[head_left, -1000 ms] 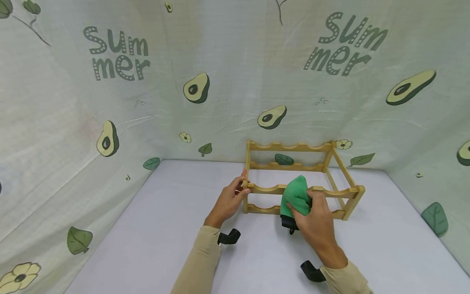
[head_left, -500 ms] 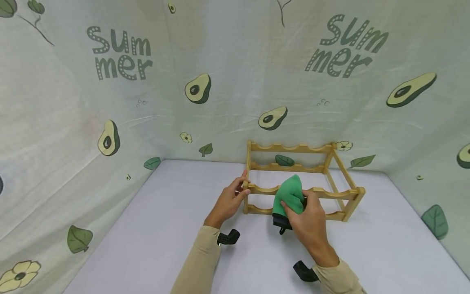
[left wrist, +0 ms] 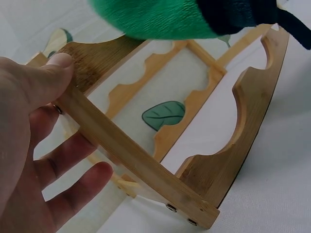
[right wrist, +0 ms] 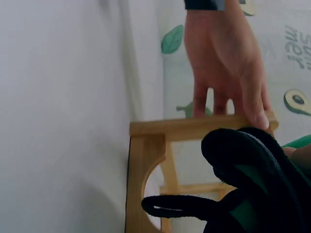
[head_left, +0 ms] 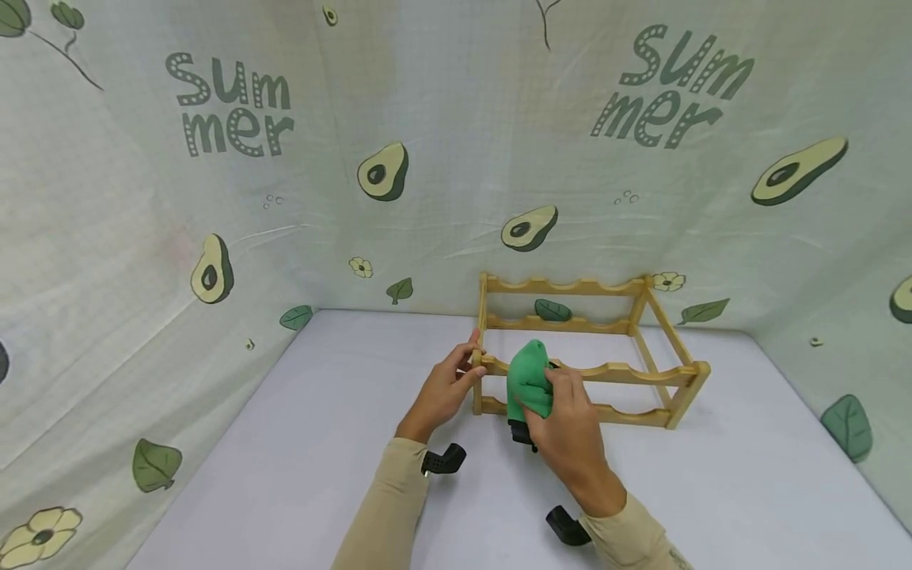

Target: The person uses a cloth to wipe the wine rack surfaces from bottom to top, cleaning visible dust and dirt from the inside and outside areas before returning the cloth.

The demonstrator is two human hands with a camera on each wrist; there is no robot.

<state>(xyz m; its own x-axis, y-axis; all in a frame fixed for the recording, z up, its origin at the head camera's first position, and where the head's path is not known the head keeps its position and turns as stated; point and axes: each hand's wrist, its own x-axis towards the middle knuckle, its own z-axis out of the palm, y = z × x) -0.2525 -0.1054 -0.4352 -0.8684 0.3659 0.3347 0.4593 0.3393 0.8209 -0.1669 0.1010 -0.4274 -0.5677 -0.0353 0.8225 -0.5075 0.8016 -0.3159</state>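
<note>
A light wooden wine rack (head_left: 620, 373) with scalloped rails stands on the table near the back. My left hand (head_left: 439, 397) grips its front left corner post; in the left wrist view the thumb (left wrist: 56, 73) lies on the wood and the other fingers are behind the post. A fuzzy green cleaning cloth (head_left: 526, 384) with a black edge and a hanging loop (right wrist: 180, 206) is bunched in my right hand (head_left: 575, 443), which holds it against the rack's front upper rail, left of the middle. The cloth hides that part of the rail.
A white table surface (head_left: 299, 443) spreads around the rack. A pale cloth backdrop (head_left: 442, 119) printed with avocados and leaves hangs close behind the rack and along both sides. Black wrist devices (head_left: 445, 459) stick out from both forearms.
My right hand has slid the green cloth leftward along the rack's front upper rail, toward the left hand. The left hand and the rack have stayed in place.
</note>
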